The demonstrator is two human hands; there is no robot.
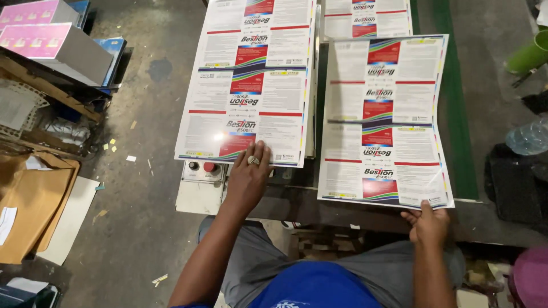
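Pressing flat on the left stack of printed sheets [245, 85], the left hand [248, 177] lies open; the right hand [427, 223] pinches a loose sheet [385, 120] at 6 o'clock, which could crease.

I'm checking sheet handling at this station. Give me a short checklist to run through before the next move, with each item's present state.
1. Left hand flat on the left printed stack: ok.
2. Right hand grips the near edge of the right printed sheet: ok.
3. Right sheet lying flat: not ok, it bows.
4. Red button on the control box uncovered: ok.
5. Only one sheet pinched: cannot tell.
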